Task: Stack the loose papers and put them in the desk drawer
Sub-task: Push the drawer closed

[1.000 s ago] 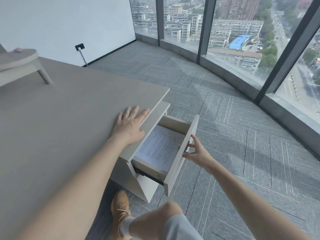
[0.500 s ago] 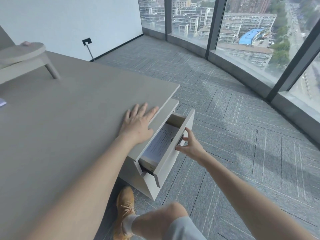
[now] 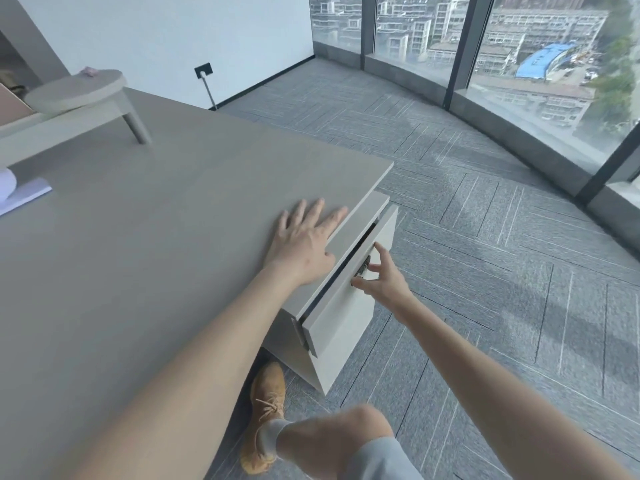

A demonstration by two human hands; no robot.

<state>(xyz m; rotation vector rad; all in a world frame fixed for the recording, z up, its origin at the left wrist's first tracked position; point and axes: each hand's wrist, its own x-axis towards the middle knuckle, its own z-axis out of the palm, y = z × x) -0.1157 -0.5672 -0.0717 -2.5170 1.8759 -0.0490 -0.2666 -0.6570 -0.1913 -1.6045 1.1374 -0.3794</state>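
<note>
The white desk drawer [image 3: 346, 313] hangs under the right end of the grey desk [image 3: 173, 220] and is pushed in almost fully; only a thin dark gap shows along its top. The papers inside it are hidden. My left hand [image 3: 304, 244] lies flat, fingers spread, on the desk top just above the drawer. My right hand [image 3: 384, 282] is at the drawer front with fingers apart, its fingertips touching the small metal handle [image 3: 363, 268].
A sheet of white paper [image 3: 24, 197] lies at the desk's far left edge. A round grey stand [image 3: 76, 91] sits at the back left. My knee and tan shoe [image 3: 266, 410] are beside the drawer cabinet. Grey carpet runs to the curved windows on the right.
The drawer has slid from half open, with the printed papers showing, to nearly shut. My right hand moved in with the drawer front. My left hand stayed flat on the desk.
</note>
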